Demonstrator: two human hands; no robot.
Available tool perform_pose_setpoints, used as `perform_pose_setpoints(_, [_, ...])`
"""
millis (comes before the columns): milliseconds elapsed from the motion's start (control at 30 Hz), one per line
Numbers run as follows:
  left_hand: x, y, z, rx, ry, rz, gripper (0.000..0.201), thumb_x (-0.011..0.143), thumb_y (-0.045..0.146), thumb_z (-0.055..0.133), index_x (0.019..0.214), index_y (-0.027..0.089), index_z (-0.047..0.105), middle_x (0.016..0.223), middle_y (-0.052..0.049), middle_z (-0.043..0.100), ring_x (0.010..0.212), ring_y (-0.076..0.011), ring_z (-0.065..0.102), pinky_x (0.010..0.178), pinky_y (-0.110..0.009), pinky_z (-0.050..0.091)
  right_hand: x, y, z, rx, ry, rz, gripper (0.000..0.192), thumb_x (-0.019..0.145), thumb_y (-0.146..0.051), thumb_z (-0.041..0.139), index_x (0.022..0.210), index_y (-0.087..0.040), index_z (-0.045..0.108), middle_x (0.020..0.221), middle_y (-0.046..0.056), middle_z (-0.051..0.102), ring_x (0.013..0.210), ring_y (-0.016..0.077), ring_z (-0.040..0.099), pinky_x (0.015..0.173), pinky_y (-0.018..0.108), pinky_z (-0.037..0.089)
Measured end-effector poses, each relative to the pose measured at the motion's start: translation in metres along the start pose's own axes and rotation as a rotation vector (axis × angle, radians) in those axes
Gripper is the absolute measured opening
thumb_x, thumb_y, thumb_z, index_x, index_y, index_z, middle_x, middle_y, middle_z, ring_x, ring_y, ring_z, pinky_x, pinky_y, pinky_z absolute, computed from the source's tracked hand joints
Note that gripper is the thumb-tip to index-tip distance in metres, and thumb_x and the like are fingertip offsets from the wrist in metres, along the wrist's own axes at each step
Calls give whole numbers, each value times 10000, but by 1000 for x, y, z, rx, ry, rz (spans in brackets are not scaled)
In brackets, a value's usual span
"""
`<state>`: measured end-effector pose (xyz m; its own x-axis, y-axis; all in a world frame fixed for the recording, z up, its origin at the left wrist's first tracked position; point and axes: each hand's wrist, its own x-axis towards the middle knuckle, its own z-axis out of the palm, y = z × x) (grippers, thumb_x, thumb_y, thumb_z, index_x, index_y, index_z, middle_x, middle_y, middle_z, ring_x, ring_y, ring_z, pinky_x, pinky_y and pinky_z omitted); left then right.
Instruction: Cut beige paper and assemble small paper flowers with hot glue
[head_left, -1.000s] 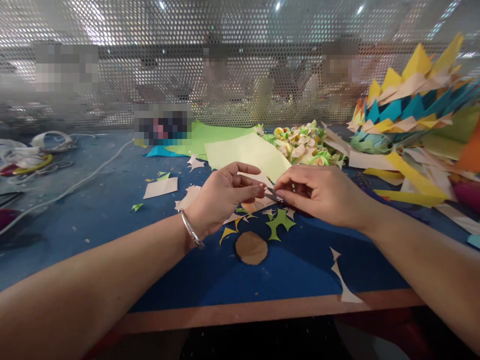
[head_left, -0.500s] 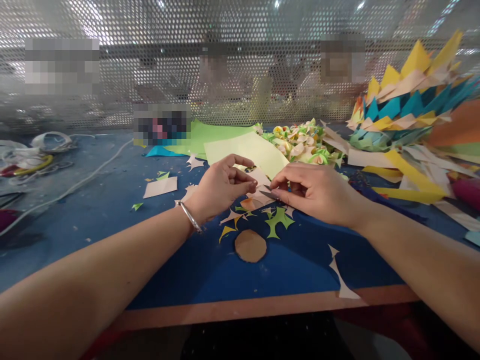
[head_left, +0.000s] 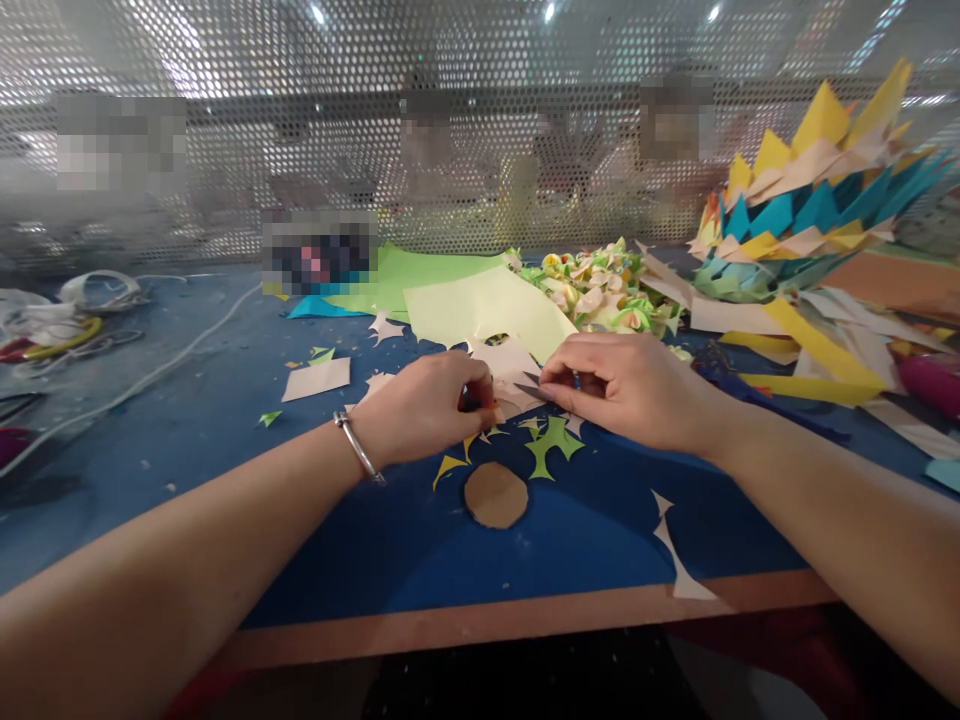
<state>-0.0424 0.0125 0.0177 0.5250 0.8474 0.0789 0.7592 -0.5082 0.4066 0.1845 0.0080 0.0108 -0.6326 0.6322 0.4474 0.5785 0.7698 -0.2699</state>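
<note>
My right hand (head_left: 630,390) is closed round what look like small scissors (head_left: 531,388). Only their dark pointed blades show, a little apart; the grip hides the handles. My left hand (head_left: 427,405), a silver bangle on its wrist, is low over the paper scraps with thumb and fingers curled together. A bit of orange shows at its fingertips, but I cannot make out what they hold. Pale pink paper (head_left: 510,362) with cut edges lies between and behind the hands. Nearer me are a green offcut (head_left: 551,450) and a round brown cardboard disc (head_left: 496,496).
Large pale yellow paper (head_left: 487,298) and green paper (head_left: 431,270) lie behind. A heap of curled paper pieces (head_left: 600,280) stands beside a spiky layered paper object (head_left: 810,205). White cord (head_left: 172,350) crosses the left, and perforated metal (head_left: 480,180) closes the back.
My left hand has moved down and slightly left, from beside the scissors to the scraps. My right hand keeps its grip on the scissors, nearly in place. The view has shifted slightly.
</note>
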Motion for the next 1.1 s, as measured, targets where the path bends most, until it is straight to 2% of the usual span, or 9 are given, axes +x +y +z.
perform_pose_setpoints(167, [1, -4, 4, -190, 212, 0, 51, 754, 215, 657, 706, 206, 671, 681, -37, 697, 614, -158, 590, 544, -262, 385, 0, 1, 0, 6, -15, 9, 174, 909, -273, 560, 803, -164, 644, 726, 23, 611, 633, 123, 533, 579, 244, 388])
perform_pose_setpoints(233, [1, -4, 6, -298, 232, -5, 70, 764, 233, 668, 706, 203, 643, 682, -38, 699, 612, -154, 599, 541, -259, 401, -1, 1, 0, 7, -13, 12, 166, 909, -270, 563, 807, -166, 643, 733, 22, 614, 639, 123, 539, 585, 243, 396])
perform_pose_setpoints(433, [2, 6, 12, -721, 154, -7, 61, 799, 165, 615, 766, 196, 574, 695, -30, 685, 667, -159, 675, 604, -265, 505, -1, -2, 0, 61, 51, 24, 134, 903, -266, 586, 854, -162, 656, 759, 18, 624, 598, 101, 533, 565, 237, 399])
perform_pose_setpoints(600, [2, 10, 16, -757, 139, 44, 34, 802, 171, 630, 815, 173, 599, 717, -31, 672, 677, -144, 643, 626, -267, 491, -1, -6, 1, 130, 87, 33, 146, 903, -281, 598, 867, -156, 664, 735, 9, 603, 572, 87, 520, 526, 220, 395])
perform_pose_setpoints(733, [1, 13, 19, -874, 151, 54, 124, 799, 153, 646, 893, 165, 566, 781, -38, 678, 766, -158, 673, 704, -279, 514, -1, -8, 3, 175, 87, 25, 130, 905, -268, 594, 853, -165, 654, 734, 7, 603, 595, 92, 538, 533, 216, 406])
perform_pose_setpoints(867, [-2, 18, 21, -1018, 180, -11, 311, 762, 167, 718, 1016, 156, 541, 897, -56, 679, 855, -170, 669, 789, -304, 531, -1, -9, 3, 152, 126, 20, 112, 897, -217, 585, 810, -168, 638, 726, 8, 612, 605, 97, 546, 545, 220, 414])
perform_pose_setpoints(1033, [-4, 20, 21, -1299, 31, -131, 372, 764, 93, 705, 1079, 160, 517, 877, -45, 697, 794, -151, 678, 785, -315, 525, -1, -11, 3, 107, 177, 30, 116, 893, -220, 579, 803, -172, 634, 722, 8, 615, 578, 97, 525, 532, 234, 400])
perform_pose_setpoints(1100, [-3, 20, 19, -1404, 12, -154, 365, 765, 65, 698, 1071, 164, 525, 886, -42, 708, 784, -144, 689, 808, -314, 520, -1, -12, 3, 97, 196, 23, 114, 891, -214, 579, 798, -175, 631, 721, 9, 618, 590, 101, 531, 543, 237, 408])
